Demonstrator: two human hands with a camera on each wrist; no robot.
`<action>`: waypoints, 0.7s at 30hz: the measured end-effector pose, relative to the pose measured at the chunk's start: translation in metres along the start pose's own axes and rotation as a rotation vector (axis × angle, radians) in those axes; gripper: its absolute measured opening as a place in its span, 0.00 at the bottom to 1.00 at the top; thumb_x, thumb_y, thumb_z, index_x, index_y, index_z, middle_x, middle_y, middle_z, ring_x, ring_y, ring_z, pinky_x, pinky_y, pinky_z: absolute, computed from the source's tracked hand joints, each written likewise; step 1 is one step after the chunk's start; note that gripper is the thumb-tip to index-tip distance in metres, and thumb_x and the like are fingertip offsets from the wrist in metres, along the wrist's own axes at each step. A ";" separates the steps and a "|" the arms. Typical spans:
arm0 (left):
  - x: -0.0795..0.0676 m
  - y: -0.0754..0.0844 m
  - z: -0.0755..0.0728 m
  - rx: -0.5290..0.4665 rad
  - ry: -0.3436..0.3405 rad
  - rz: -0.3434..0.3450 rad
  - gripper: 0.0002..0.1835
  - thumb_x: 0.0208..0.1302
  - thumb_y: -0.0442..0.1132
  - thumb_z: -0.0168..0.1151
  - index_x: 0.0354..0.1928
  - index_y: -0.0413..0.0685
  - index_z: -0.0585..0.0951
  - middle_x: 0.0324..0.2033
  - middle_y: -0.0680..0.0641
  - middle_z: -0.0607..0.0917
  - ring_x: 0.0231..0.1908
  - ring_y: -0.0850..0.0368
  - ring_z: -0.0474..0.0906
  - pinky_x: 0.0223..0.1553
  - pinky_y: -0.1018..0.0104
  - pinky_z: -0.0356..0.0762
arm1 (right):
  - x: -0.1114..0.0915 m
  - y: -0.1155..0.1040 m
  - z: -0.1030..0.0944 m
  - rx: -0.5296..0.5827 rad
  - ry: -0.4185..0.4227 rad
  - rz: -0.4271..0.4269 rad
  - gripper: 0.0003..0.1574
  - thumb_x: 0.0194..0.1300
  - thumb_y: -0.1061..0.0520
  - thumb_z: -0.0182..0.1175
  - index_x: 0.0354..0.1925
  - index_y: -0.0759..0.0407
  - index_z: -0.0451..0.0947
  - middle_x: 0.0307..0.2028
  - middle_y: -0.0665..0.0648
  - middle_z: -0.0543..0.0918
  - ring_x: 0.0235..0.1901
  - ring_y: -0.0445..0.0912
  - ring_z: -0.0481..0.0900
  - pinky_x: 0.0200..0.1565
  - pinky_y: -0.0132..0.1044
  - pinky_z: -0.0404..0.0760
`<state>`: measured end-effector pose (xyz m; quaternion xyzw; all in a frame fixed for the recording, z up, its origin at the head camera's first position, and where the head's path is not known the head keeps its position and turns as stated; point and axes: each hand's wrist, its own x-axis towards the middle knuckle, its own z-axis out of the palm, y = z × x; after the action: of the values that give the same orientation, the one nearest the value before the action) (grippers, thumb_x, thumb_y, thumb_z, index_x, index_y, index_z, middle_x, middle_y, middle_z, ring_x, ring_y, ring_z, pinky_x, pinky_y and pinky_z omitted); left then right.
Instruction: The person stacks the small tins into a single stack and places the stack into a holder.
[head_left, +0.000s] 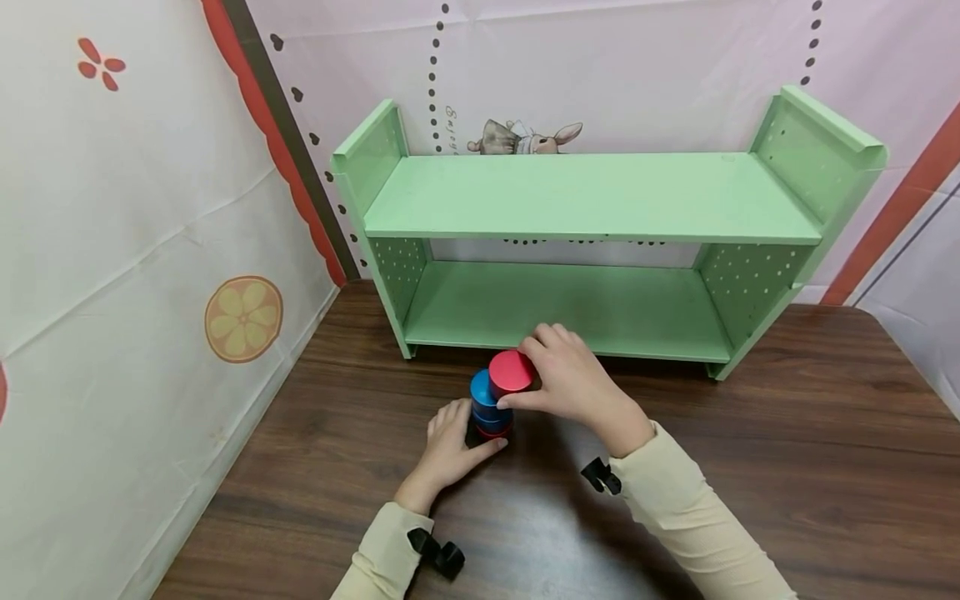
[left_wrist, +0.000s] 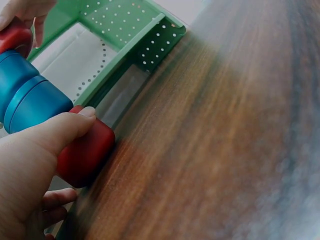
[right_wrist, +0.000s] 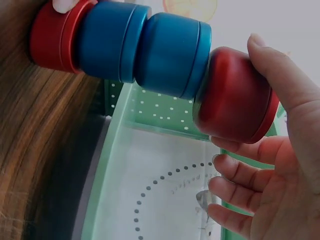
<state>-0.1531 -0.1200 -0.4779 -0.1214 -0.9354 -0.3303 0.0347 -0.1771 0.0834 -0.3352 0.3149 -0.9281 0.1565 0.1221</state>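
A short stack of small round metal tins stands on the table. At its foot is a red tin (left_wrist: 89, 152), with a lower blue tin (right_wrist: 107, 40) and an upper blue tin (right_wrist: 172, 54) above it. My left hand (head_left: 444, 457) holds the bottom red tin, thumb across the near side. Between thumb and fingers of my right hand (head_left: 573, 382), another red tin (right_wrist: 234, 95) is held at the top of the stack. This one sits tilted and a little off to the right of the upper blue tin; whether they touch I cannot tell.
Behind the stack stands a light green two-tier shelf (head_left: 562, 196) with perforated side panels. The dark wooden table (head_left: 337, 467) extends to both sides. Printed cloth (head_left: 150, 183) hangs at the left and back.
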 end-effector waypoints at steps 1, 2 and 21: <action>0.000 0.000 0.000 -0.002 0.000 0.001 0.38 0.52 0.64 0.60 0.62 0.54 0.64 0.54 0.47 0.72 0.58 0.47 0.61 0.58 0.40 0.54 | 0.000 0.000 0.001 0.003 -0.005 0.003 0.39 0.42 0.28 0.66 0.39 0.58 0.76 0.36 0.53 0.73 0.38 0.46 0.67 0.42 0.40 0.69; 0.000 0.000 0.000 -0.003 0.000 0.002 0.38 0.52 0.64 0.60 0.62 0.55 0.64 0.54 0.47 0.72 0.58 0.47 0.61 0.58 0.40 0.54 | 0.001 -0.001 0.002 0.005 -0.008 0.006 0.39 0.42 0.28 0.65 0.39 0.58 0.76 0.35 0.53 0.73 0.37 0.46 0.67 0.42 0.40 0.69; 0.000 0.003 -0.003 -0.027 0.002 0.004 0.35 0.52 0.62 0.62 0.58 0.56 0.67 0.54 0.47 0.72 0.58 0.47 0.62 0.59 0.40 0.52 | 0.007 -0.011 0.013 0.021 -0.014 0.022 0.40 0.45 0.28 0.63 0.43 0.57 0.74 0.40 0.54 0.73 0.42 0.47 0.68 0.47 0.42 0.71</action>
<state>-0.1528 -0.1199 -0.4738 -0.1233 -0.9306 -0.3430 0.0345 -0.1772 0.0662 -0.3426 0.3070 -0.9307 0.1655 0.1105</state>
